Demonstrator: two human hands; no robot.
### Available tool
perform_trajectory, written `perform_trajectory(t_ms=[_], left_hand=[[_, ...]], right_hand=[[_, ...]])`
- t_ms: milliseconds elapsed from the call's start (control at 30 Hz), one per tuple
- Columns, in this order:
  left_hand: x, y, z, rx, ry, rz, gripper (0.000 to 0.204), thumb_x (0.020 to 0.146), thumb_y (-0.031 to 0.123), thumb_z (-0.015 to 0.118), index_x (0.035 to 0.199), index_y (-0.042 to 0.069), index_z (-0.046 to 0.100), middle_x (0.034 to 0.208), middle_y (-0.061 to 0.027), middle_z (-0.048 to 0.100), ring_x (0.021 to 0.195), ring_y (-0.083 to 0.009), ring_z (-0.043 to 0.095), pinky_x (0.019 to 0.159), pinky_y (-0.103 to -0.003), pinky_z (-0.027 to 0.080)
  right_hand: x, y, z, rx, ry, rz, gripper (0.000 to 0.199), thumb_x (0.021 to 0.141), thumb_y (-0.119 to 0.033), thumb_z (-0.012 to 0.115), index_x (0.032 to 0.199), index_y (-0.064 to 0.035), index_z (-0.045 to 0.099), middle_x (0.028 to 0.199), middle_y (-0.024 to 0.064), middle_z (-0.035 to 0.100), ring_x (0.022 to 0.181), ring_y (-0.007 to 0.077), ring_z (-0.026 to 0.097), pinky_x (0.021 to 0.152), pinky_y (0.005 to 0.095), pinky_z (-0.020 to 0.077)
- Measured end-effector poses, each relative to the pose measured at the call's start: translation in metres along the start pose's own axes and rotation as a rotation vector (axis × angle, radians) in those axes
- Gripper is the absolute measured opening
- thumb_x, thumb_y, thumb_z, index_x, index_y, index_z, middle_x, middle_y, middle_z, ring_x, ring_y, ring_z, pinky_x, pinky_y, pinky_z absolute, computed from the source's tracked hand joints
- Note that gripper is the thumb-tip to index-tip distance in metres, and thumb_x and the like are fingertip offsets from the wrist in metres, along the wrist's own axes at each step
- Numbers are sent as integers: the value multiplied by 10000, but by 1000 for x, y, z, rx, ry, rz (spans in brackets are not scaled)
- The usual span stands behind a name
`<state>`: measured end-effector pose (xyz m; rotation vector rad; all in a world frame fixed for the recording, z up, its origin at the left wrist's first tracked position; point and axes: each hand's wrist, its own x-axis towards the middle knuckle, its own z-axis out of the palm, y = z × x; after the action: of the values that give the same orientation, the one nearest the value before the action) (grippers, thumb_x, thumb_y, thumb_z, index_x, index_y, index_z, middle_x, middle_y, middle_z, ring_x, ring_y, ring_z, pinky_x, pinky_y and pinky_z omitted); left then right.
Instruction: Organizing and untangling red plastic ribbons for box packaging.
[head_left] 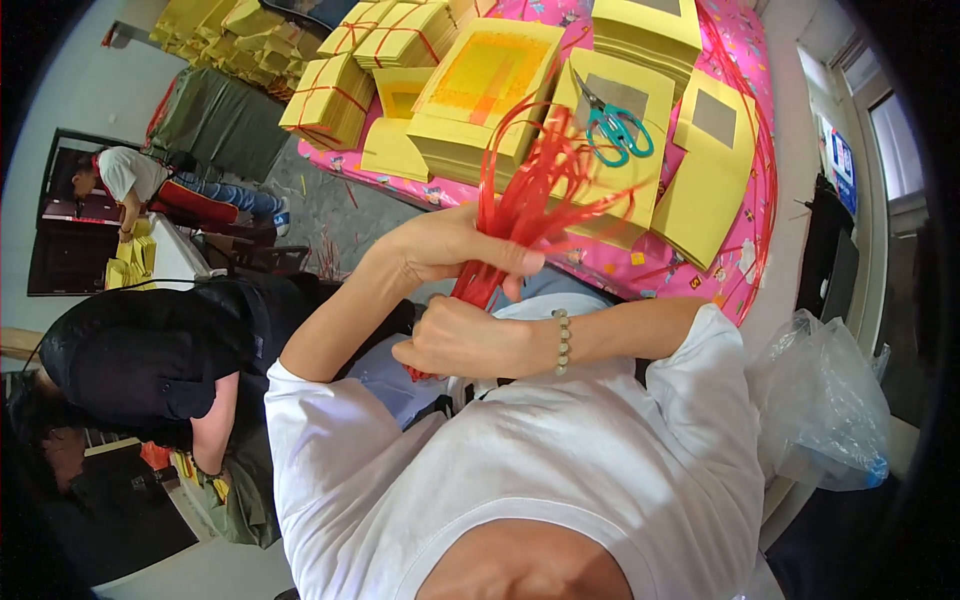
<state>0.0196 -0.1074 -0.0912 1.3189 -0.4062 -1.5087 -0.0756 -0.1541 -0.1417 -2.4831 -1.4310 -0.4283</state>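
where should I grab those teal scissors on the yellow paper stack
Take the scissors by the teal handle loops, which lie at the end nearer you, on the right. The blades point away toward the upper left, so come from the near side, over the yellow paper stack.

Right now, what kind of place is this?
Probably a small hand-packing workshop: stacks of yellow paper on a pink-covered table, some bundles tied with red strips like those both hands hold, and scissors ready.
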Motion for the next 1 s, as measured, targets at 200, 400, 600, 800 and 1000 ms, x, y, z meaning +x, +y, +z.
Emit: perform_trajectory(t_ms=[200, 400, 600, 800, 1000], left_hand=[[6, 3, 1, -92, 246, 60, 168, 903, 248, 523, 830, 101, 491, 578, 67, 317, 446, -26, 266, 383, -193, 179], [-8, -5, -36, -205, 256, 53, 235, 919, 300, 489, 765, 123, 478, 539, 94, 285, 412, -22, 230, 372, -198, 146], [-25, -8, -30, -109, 381, 103, 223, 927, 271, 473, 742, 148, 446, 538, 97, 277, 421, -17, 214, 377, -199, 129], [-38, 0, -14, 30, 258, 126, 178, 927, 250, 460, 794, 131, 462, 597, 81, 314, 469, -22, 247, 399, -197, 166], [-55, 7, -11, 172, 355, 175, 155, 927, 233, 458, 867, 96, 500, 609, 64, 370, 472, -22, 289, 401, -196, 204]], right_hand=[[0, 0, 18, 64, -59, 13, 119, 693, -162, 564, 714, -79, 482, 625, 42, 528, 601, 170, 558, 562, 299, 420], [-16, 11, -56, -162, 84, -19, 120, 700, -179, 561, 769, -93, 514, 867, 47, 513, 924, 176, 489, 804, 324, 388], [-36, 102, -105, -248, 349, 484, 282, 691, -109, 575, 964, -60, 523, 989, 99, 501, 894, 259, 540, 743, 330, 467], [-38, 203, -59, -311, 360, 391, 431, 774, -145, 576, 1191, -124, 468, 1201, 115, 452, 1159, 335, 415, 985, 473, 311], [-29, 214, -47, 177, 337, 402, 271, 895, -314, 481, 926, -49, 531, 886, 37, 567, 893, 214, 550, 918, 406, 343]])
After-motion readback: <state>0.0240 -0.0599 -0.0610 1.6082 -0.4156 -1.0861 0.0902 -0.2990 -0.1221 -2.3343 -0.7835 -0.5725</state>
